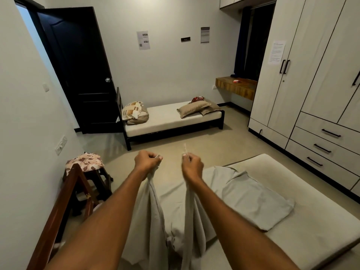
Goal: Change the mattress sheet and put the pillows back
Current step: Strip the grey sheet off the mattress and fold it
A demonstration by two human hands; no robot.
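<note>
A pale grey sheet (pixel 251 199) lies partly folded on the bare mattress (pixel 303 230) at the lower right. Both my arms reach forward above it. My left hand (pixel 147 160) grips one edge of the sheet in a fist, and my right hand (pixel 191 165) pinches another edge, with a strip of cloth sticking up above it. The cloth hangs down in two bunches from my hands. Across the room, a brown pillow (pixel 193 110) and a patterned pillow (pixel 134 112) lie on a second bed (pixel 165 123).
A wooden bed frame (pixel 64 201) rises at the lower left beside a stool (pixel 91 172) with floral cloth on it. A dark door (pixel 78 71) stands open at the back left. A wardrobe (pixel 311 84) with drawers lines the right wall. Bare floor lies between the beds.
</note>
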